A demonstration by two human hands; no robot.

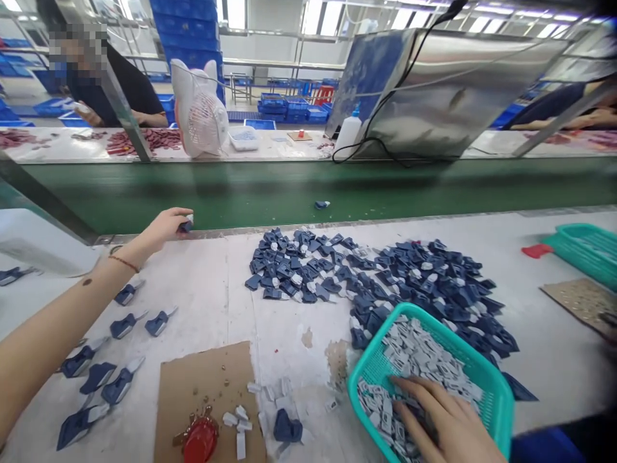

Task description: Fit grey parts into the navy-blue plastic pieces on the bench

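My left hand reaches out to the near edge of the green conveyor belt, its fingers closed round a dark blue part with a whitish tip. At the lower right my right hand rests fingers down in a teal basket of small grey pieces; its fingers are spread a little and their tips are partly among the pieces. Whether it pinches one cannot be made out. A large pile of dark blue parts lies behind the basket. Several similar parts are spread beside my left forearm.
Cardboard with a red container is at the front. One blue part lies on the belt. A white fan, a bottle and a metal box stand beyond it. A person is at far left.
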